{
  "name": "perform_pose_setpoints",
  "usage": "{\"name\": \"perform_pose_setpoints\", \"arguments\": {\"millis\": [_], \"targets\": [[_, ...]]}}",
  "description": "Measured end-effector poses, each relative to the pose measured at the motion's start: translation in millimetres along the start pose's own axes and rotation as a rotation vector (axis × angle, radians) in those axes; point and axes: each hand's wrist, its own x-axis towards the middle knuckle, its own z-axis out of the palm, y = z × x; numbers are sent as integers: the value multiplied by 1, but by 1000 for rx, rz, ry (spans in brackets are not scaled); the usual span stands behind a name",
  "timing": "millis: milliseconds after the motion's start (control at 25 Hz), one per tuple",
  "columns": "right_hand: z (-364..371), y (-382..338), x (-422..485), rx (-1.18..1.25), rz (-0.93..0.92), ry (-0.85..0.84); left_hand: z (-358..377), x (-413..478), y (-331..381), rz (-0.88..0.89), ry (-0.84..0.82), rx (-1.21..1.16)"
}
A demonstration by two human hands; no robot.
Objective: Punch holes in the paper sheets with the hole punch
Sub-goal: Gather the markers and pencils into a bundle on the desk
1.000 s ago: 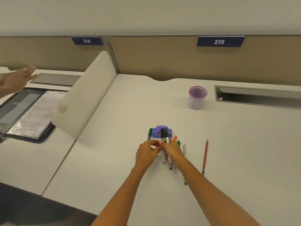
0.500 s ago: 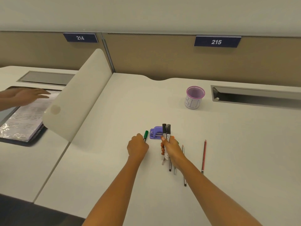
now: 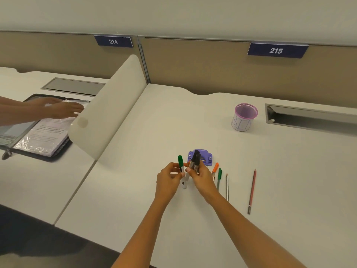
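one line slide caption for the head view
Left hand holds a green marker, right hand two black markers, before the purple hole punch.

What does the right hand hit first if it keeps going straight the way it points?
Probably the purple hole punch. The right hand, holding two black-capped markers, points away from the person, and the punch sits just beyond it. Depth is unclear from one view; the marker caps already overlap it.

Clutter rings the punch

Both hands and held markers (image 3: 194,164) front the punch (image 3: 205,156); pens (image 3: 219,176) crowd its right; the counter (image 3: 158,122) behind and left lies open.
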Motion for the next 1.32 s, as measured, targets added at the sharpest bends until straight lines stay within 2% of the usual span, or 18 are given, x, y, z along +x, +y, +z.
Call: {"name": "perform_pose_setpoints", "arguments": {"millis": [200, 600, 880, 1040, 1320], "targets": [[2, 7, -4, -54, -46, -68, -2, -9, -2, 92, 56, -9], [10, 7, 6, -153, -63, -83, -1, -6, -19, 51, 111, -106], [43, -15, 45, -105, 164, -86, -38, 35, -20, -163, 93, -150], [76, -19, 65, -21, 287, -32, -64, 65, -26, -223, 75, -51], [114, -22, 92, -292, 359, 35, -82, 99, -35, -270, 66, 152]]}}
